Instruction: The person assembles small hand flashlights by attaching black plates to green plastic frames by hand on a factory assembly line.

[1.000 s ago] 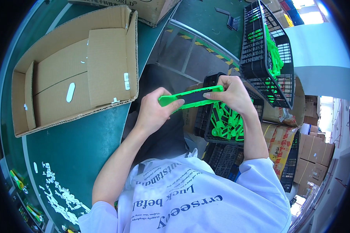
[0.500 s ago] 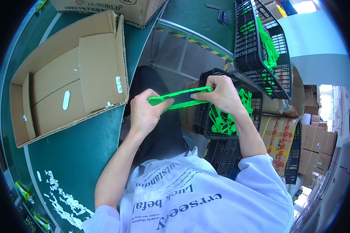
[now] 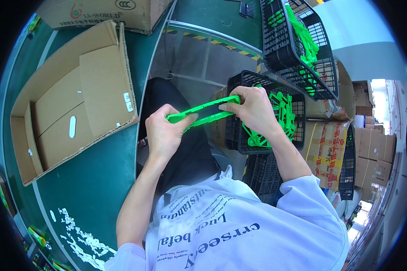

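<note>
A long, bright green plastic frame [image 3: 203,107] with an open middle is held above my lap, its right end a little higher. My left hand [image 3: 165,131] pinches its left end between thumb and fingers. At the other end, my right hand [image 3: 254,108] grips it, with the thumb on the inner side. Just beyond my right hand stands a black plastic crate [image 3: 234,92] holding several similar green parts [image 3: 282,115].
A second black crate [image 3: 280,56] of green parts stands farther right on the green table [image 3: 95,176]. To the left lies a shallow cardboard box [image 3: 63,99] with a white oval piece [image 3: 72,127]. Small white pieces [image 3: 83,241] are scattered nearby. Taped cartons [image 3: 325,153] stand at right.
The view has shifted, so the surroundings sit slightly differently in the picture. Both hands keep their hold on the green frame, which shows slightly more edge-on.
</note>
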`<state>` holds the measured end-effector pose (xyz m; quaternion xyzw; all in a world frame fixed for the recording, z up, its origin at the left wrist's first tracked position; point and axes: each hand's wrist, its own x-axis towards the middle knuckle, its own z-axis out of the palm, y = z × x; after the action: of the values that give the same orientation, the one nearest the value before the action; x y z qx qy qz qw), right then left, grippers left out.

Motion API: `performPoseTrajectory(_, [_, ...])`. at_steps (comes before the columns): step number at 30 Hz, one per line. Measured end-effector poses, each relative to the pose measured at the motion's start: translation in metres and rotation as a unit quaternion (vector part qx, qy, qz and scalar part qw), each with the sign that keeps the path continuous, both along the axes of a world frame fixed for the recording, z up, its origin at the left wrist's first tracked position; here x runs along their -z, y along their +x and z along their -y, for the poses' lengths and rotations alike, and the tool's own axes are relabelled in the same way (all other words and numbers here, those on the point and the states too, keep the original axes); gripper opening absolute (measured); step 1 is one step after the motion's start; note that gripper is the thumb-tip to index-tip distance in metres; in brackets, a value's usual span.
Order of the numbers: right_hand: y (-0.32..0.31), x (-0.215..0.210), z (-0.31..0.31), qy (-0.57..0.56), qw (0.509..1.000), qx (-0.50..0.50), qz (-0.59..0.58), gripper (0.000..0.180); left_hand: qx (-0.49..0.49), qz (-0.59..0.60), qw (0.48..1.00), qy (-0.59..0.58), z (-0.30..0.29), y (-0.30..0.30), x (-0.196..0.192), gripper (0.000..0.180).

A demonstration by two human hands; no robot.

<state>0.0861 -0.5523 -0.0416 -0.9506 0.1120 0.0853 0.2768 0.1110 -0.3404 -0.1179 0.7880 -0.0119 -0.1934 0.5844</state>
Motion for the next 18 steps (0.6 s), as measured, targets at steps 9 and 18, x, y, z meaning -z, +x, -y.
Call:
performPoseTrajectory(9, [-0.030,-0.021,0.012,0.336,0.935,0.101,-0.055,0.029,0.081,-0.282,0.939,-0.179,-0.006,0.011,-0.005,0.029])
performPoseTrajectory(18, [-0.045,-0.009,0.030,0.284,0.954,0.067,-0.067,0.027,0.105,-0.206,0.961,-0.153,-0.001,-0.003,-0.006,0.028])
